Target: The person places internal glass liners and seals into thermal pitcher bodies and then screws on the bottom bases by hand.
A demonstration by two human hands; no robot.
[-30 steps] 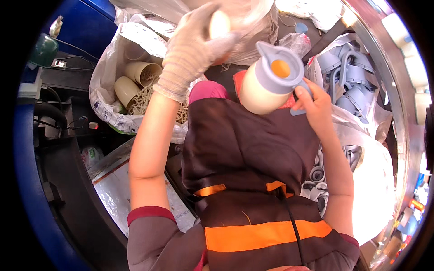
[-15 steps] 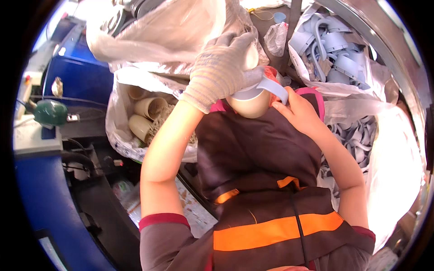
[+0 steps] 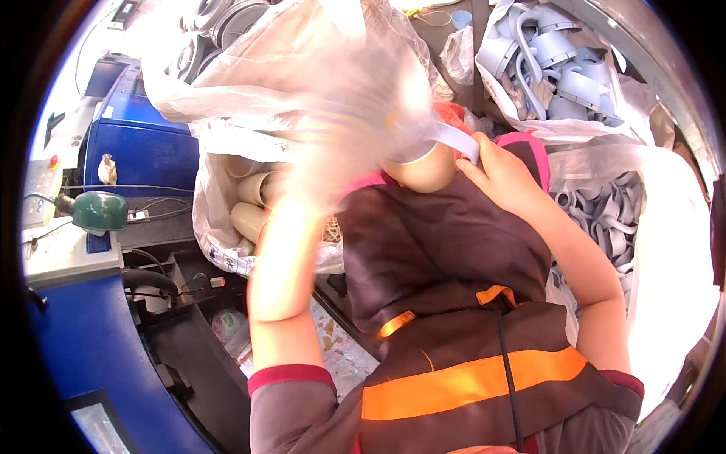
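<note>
My right hand (image 3: 499, 175), bare, is closed on the blue-grey handle (image 3: 458, 141) of a cream cup (image 3: 425, 171). The cup rests low over my lap, with a blue-grey band round its upper part. Above and to the left of it, my gloved left hand (image 3: 355, 113) is smeared by motion. Its fingers cannot be made out, nor whether they touch the cup. A pale blurred shape shows near those fingers, too indistinct to name.
A white sack (image 3: 208, 219) with cream cups stands at the left. Blue-grey handled rings (image 3: 571, 83) fill a bag at the upper right, and loose handles (image 3: 609, 219) fill another below. A blue machine (image 3: 140, 144) and a dark green knob-like part (image 3: 100, 210) are at far left.
My left hand has gone from pressing at the cup's top to a fast blur over it. My right hand keeps its hold on the handle. The whole view has shifted slightly.
</note>
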